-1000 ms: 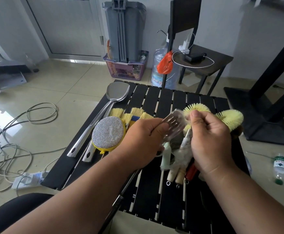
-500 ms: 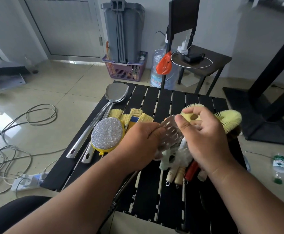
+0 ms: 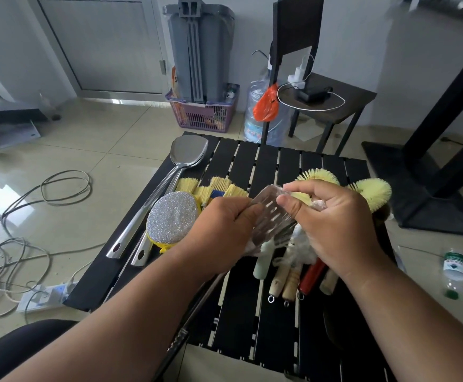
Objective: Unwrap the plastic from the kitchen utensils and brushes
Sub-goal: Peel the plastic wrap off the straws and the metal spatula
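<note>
My left hand [image 3: 222, 227] grips a slotted steel spatula [image 3: 273, 216] still sheathed in clear plastic, holding it above the black slatted table [image 3: 252, 161]; its long handle runs down toward me. My right hand [image 3: 335, 219] pinches the plastic wrap [image 3: 275, 190] at the blade's top edge between thumb and fingers. Under the hands lie bottle brushes with yellow round heads [image 3: 370, 188] and wooden, white and red handles [image 3: 288, 282], partly hidden. A silver scouring pad [image 3: 172, 219] with a yellow rim and yellow bristle brushes [image 3: 216, 184] lie to the left.
Two unwrapped steel turners [image 3: 166, 188] lie along the table's left edge. Cables and a power strip [image 3: 42, 296] lie on the floor to the left. A small bottle [image 3: 453, 271] lies on the floor to the right. A chair, side table, water jug and basket stand behind.
My right hand rose from the blade's right side to its top edge and now pinches the wrap there. The left hand keeps its grip and the spatula has shifted slightly.
</note>
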